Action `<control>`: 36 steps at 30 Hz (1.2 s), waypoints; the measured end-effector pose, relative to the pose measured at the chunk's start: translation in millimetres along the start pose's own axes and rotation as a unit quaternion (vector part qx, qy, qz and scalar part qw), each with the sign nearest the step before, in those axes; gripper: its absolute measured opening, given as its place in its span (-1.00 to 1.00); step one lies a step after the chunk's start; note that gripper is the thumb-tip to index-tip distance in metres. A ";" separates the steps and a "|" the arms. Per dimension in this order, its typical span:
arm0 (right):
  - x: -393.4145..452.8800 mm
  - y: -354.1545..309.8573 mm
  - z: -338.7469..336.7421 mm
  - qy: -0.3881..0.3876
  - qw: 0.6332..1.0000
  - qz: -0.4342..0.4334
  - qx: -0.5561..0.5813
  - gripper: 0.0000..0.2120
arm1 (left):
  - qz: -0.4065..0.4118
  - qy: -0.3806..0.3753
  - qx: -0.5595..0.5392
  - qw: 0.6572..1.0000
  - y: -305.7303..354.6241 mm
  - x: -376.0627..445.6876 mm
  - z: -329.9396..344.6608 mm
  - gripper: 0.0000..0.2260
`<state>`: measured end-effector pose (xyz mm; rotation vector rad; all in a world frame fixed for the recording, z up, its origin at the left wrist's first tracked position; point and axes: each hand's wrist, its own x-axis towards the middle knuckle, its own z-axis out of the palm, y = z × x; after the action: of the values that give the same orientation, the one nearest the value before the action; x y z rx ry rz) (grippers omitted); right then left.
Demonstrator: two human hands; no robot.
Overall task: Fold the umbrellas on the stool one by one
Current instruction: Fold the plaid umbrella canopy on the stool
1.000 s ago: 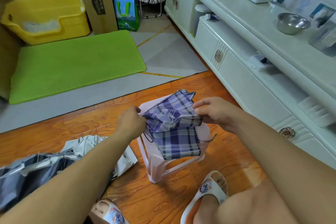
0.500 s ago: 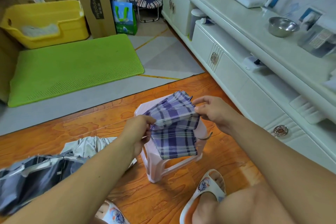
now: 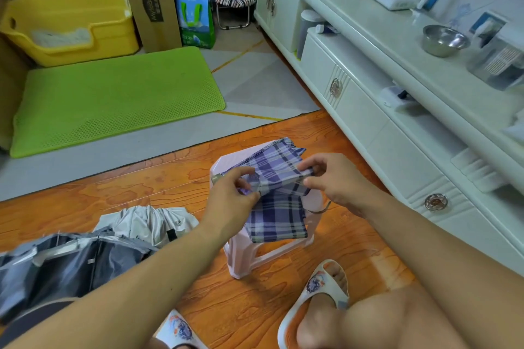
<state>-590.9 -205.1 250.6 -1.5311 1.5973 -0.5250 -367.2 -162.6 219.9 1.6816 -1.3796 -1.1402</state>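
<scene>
Over the stool (image 3: 226, 163), my left hand (image 3: 229, 198) and right hand (image 3: 337, 178) pinch the plaid umbrella (image 3: 276, 201) mid-fold; next, I judge, wrapping its pleats tighter.

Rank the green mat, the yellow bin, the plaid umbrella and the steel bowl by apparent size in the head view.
1. green mat
2. yellow bin
3. plaid umbrella, though it lies nearer the camera, so its true rank is unsure
4. steel bowl

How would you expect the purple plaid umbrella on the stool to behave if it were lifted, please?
The plaid umbrella would probably flop: its cloth already droops over the pink stool's edge. Its thin fabric looks light. Pleats may spread unless the left hand and right hand keep pinching.
</scene>
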 end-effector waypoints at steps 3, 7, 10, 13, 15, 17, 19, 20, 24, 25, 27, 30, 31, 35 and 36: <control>2.4 -2.7 1.3 0.052 0.997 -0.038 0.033 -0.81 | 0.015 0.042 -0.060 0.997 2.1 2.3 -0.2 -0.79; 8.8 -6.1 0.7 0.089 0.993 -0.081 -0.012 -0.83 | 0.045 0.082 -0.053 0.994 3.8 7.0 -8.5 -0.87; 14.3 -9.3 0.3 0.109 0.982 -0.122 -0.093 -0.86 | 0.079 0.101 -0.012 0.992 3.2 15.7 -15.2 -0.90; 19.9 -9.9 -1.1 0.142 0.972 -0.148 -0.114 -0.91 | 0.098 0.113 0.020 0.989 1.3 25.9 -23.4 -0.91; 22.6 -9.1 -2.9 0.145 0.970 -0.156 -0.117 -0.93 | 0.082 0.111 -0.008 0.990 0.3 29.4 -27.7 -0.91; 24.5 -6.6 -4.7 0.148 0.968 -0.164 -0.119 -0.94 | 0.038 0.104 -0.091 0.990 1.7 29.4 -29.4 -0.89; 24.3 -4.8 -7.0 0.146 0.968 -0.165 -0.119 -0.93 | 0.020 0.104 -0.130 0.986 1.2 31.2 -31.7 -0.90; 23.8 -4.6 -8.1 0.140 0.969 -0.163 -0.123 -0.93 | 0.034 0.097 -0.119 0.988 -0.6 33.3 -33.5 -0.95; 19.7 -7.8 -10.1 0.115 0.968 -0.173 -0.144 -0.92 | 0.178 -0.008 0.100 0.979 -1.6 37.2 -40.2 -0.51; 18.8 -9.5 -9.6 0.112 0.966 -0.181 -0.146 -0.91 | 0.204 -0.026 0.149 0.967 -2.2 39.0 -38.5 -0.43; 16.8 -13.3 -7.6 0.108 0.962 -0.198 -0.152 -0.91 | 0.226 -0.031 0.199 0.953 -3.5 41.5 -33.0 -0.49; 13.9 -15.9 -5.9 0.106 0.952 -0.228 -0.172 -0.91 | 0.244 0.029 0.213 0.946 -1.1 43.5 -31.8 -0.85; 13.2 -15.3 -6.4 0.106 0.948 -0.237 -0.182 -0.92 | 0.240 0.044 0.205 0.948 0.2 42.8 -33.2 -0.88; 9.6 -8.2 -9.0 0.088 0.943 -0.257 -0.194 -0.94 | 0.292 0.031 0.227 0.929 -2.4 36.3 -39.9 -0.93; 8.8 -6.2 -9.6 0.085 0.943 -0.257 -0.194 -0.94 | 0.299 0.024 0.227 0.927 -3.9 35.4 -40.5 -0.94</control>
<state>-593.8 -216.9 258.4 -2.2843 1.4776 -0.6639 -326.4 -197.4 224.9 1.3898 -2.0457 -0.4470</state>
